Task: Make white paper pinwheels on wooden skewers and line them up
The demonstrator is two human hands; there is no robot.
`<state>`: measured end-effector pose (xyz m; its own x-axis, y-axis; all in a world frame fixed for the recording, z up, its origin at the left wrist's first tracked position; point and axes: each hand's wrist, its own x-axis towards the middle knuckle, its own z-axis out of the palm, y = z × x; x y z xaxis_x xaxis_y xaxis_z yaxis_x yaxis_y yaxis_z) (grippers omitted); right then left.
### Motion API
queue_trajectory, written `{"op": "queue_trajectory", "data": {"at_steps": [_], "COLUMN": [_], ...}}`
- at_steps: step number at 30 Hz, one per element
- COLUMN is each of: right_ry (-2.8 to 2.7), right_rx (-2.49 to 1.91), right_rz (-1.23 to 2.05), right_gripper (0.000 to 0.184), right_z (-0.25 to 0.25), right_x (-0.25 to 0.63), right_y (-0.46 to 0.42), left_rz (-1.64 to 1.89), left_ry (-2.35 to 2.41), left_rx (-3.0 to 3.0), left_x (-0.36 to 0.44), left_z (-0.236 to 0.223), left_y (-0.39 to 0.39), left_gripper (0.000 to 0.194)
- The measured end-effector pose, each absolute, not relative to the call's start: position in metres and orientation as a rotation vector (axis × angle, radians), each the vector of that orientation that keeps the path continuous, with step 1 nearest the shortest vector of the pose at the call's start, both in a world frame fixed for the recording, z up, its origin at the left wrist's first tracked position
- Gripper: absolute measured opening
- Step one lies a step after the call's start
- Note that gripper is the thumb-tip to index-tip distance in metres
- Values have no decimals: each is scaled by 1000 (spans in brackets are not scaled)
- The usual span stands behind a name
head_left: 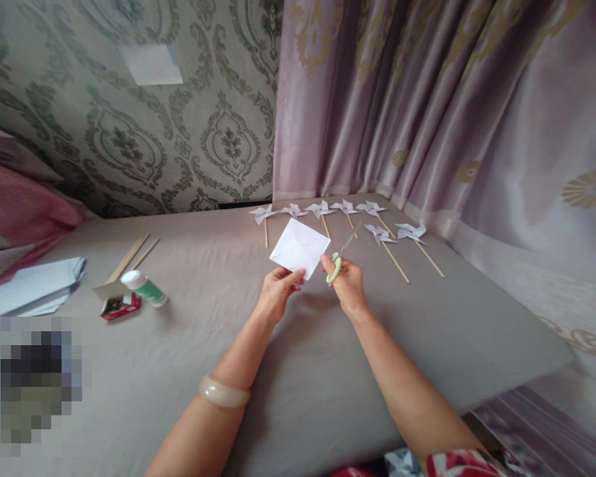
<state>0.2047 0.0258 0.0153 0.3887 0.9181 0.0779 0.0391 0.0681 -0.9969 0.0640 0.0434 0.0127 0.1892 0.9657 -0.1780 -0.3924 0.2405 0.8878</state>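
Over the table (477,331), left hand (277,290) is pinching the paper square (298,245) by its lower corner; right hand (351,285) is gripping scissors (337,262), blades sensibly pointing away.

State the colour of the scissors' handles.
The scissors' handles are pale yellow-green, best seen in the head view.

Left hand (279,291) holds paper square (300,248); 7 pinwheels (319,210) behind.

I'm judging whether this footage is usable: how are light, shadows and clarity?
Head view: soft, diffuse light; faint shadow on the grey cloth-covered table beside the bare left forearm; bright white square paper with faint surface detail; slightly soft metal blades on the green-handled scissors; pixelated block covering the lower left.
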Motion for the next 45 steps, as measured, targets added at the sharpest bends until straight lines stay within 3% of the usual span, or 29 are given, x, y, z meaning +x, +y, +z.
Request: {"op": "queue_trajectory", "data": {"at_steps": [6,11,45], "right_ry": [-1484,-1722,-1475], "right_rx": [-1411,-1358,-1544], "right_rz": [1295,1299,1125], "right_gripper": [66,75,46], "right_z": [19,24,22], "right_x": [191,181,178], "right_y": [9,-1,3], "left_rz": [1330,1374,1369], "left_ry": [920,919,877], "left_rx": [608,620,660], "left_x": [51,46,54], "left_z": [31,37,34], "left_y": [54,55,50], "left_gripper": [34,31,27]}}
